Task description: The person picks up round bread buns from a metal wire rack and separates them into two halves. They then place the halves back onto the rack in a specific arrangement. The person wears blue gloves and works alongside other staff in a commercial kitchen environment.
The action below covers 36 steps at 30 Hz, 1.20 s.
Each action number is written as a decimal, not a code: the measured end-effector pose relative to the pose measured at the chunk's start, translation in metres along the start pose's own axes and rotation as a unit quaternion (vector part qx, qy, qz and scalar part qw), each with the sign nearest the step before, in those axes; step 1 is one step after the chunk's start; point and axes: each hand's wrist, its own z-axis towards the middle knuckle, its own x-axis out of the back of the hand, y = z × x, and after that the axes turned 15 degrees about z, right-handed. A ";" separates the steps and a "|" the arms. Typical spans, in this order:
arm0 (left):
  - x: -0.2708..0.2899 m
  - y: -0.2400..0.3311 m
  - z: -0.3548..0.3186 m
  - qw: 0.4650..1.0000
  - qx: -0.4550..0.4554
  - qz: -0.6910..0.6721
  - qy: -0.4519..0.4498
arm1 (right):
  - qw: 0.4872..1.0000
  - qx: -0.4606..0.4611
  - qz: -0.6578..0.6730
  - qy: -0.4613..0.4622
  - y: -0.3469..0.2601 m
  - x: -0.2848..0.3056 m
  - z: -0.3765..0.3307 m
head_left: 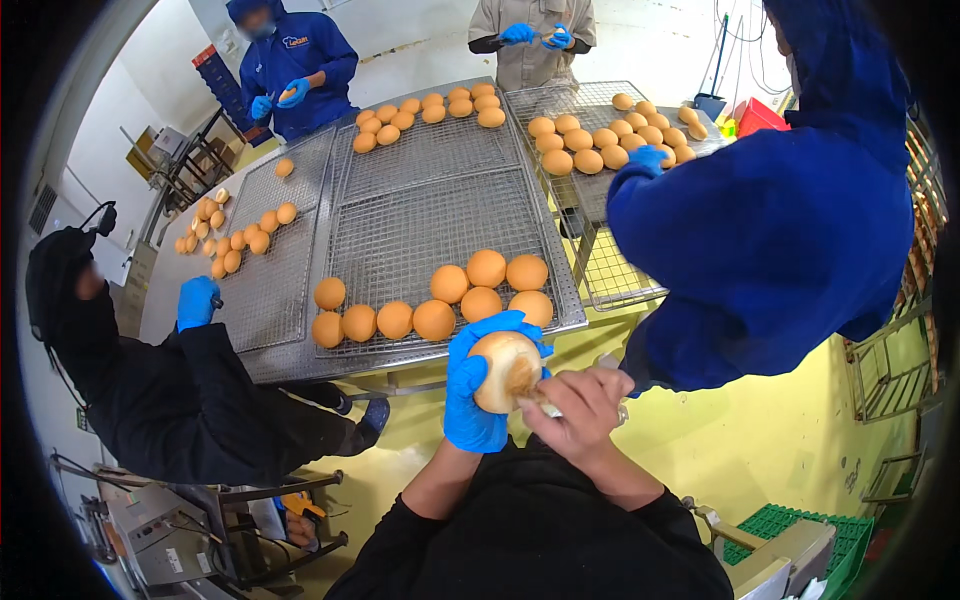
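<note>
My left hand (pixel 472 412), in a blue glove, wraps round a round bun (pixel 497 362) just past the near table edge. The bun's pale underside faces me, with a browned, rough patch on it. My bare right hand (pixel 580 412) is closed on a slim whitish thing (pixel 535 404) whose end meets the bun; the fingers hide most of it, so its kind is unclear. Just beyond my hands, several golden buns (pixel 434 320) stand in uneven rows on a wire rack (pixel 430 222), brown tops up.
Buns also sit on a left rack (pixel 270 300) and a right rack (pixel 630 272). Co-workers in dark clothing stand close at left (pixel 150 390) and right (pixel 770 230); two more work across the metal table (pixel 290 368). Green crates (pixel 790 530) lie low at right.
</note>
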 end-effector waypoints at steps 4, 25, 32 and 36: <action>0.000 -0.005 0.002 1.000 0.007 -0.007 -0.012 | 0.998 -0.056 0.019 0.030 0.002 -0.003 -0.011; 0.001 -0.005 0.000 1.000 0.011 -0.018 -0.022 | 0.998 -0.040 0.030 0.031 0.000 -0.003 -0.008; 0.006 -0.010 -0.003 0.999 -0.010 -0.044 -0.024 | 0.996 -0.076 0.034 0.027 -0.002 -0.005 -0.019; 0.003 -0.014 -0.007 0.999 -0.035 -0.024 -0.012 | 0.991 -0.122 0.042 0.048 0.002 -0.009 -0.021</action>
